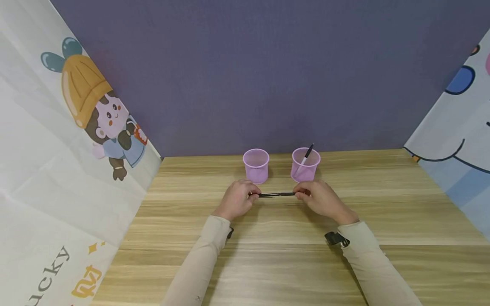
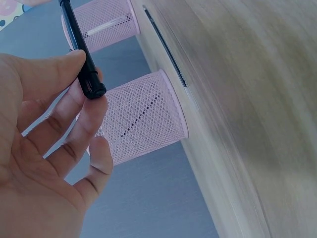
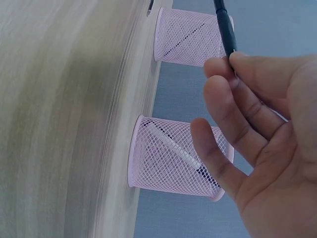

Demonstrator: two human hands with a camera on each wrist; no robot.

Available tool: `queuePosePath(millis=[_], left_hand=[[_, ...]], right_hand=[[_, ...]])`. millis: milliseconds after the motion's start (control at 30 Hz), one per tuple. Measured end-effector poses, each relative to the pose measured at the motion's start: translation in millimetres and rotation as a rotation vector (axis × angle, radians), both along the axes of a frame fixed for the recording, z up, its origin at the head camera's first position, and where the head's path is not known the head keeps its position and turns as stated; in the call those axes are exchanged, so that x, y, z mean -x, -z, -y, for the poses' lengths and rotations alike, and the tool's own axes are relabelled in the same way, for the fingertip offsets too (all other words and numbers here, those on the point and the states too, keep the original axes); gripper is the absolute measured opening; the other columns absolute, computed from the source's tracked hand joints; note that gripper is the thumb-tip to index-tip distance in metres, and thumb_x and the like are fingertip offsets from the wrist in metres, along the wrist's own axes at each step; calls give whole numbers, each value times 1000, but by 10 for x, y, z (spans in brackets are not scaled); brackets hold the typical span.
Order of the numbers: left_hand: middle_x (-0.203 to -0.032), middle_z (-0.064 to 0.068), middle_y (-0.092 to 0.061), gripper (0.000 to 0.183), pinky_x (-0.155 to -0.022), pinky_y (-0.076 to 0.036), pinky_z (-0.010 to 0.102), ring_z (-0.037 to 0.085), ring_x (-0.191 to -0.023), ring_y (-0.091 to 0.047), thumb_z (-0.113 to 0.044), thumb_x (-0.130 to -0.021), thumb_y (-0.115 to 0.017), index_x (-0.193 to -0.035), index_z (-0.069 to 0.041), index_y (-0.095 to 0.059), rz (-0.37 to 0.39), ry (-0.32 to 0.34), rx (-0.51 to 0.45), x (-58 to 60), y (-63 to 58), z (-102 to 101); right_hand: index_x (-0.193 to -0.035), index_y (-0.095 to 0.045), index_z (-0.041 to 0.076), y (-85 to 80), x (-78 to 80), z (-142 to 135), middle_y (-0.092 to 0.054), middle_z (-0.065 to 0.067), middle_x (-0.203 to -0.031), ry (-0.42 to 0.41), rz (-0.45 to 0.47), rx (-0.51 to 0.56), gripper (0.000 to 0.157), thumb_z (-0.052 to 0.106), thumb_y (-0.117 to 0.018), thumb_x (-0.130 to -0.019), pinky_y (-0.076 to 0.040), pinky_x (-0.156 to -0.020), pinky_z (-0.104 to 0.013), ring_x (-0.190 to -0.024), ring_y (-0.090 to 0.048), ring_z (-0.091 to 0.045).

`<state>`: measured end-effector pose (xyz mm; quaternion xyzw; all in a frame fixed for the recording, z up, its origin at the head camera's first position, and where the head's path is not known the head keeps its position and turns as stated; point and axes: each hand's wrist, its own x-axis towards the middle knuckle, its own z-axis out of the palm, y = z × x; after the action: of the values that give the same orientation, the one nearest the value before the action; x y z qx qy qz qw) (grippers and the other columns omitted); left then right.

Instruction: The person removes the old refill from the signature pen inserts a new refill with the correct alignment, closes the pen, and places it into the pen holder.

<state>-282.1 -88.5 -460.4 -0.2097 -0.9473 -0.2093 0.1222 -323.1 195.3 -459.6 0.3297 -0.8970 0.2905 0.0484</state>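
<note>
Both hands hold one black pen (image 1: pixel 276 194) level above the table, one at each end. My left hand (image 1: pixel 236 199) pinches its blunt left end between thumb and fingers. At the tapered right end, my right hand (image 1: pixel 323 199) pinches with thumb and forefinger, and a bit of metal tip shows in the right wrist view. Below the pen, a thin dark rod (image 2: pixel 166 47) lies on the table. Just beyond the hands stand two pink mesh cups: the left cup (image 1: pixel 255 173) with a thin dark stick seen through its mesh, the right cup (image 1: pixel 311 174) with a black-and-white pen (image 1: pixel 307 156) leaning inside.
The wood-grain table (image 1: pixel 283 263) runs back to a dark blue-grey panel (image 1: pixel 245 76). White printed cloths hang at the left (image 1: pixel 46 170) and right (image 1: pixel 463 127) sides. A black wrist strap (image 1: pixel 337 239) shows at my right cuff.
</note>
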Motion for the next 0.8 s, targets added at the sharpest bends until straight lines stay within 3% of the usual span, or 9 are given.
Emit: queuePosePath(millis=[800], left_hand=[[-99, 0, -77, 9, -96, -56, 39, 18, -97, -71, -11, -89, -77, -97, -13, -80, -32, 12, 12, 2, -4, 11]], right_hand=[[-99, -77, 10, 6, 6, -4, -70, 6, -82, -32, 15, 26, 7, 8, -72, -94, -50, -67, -26, -74, -58, -6]])
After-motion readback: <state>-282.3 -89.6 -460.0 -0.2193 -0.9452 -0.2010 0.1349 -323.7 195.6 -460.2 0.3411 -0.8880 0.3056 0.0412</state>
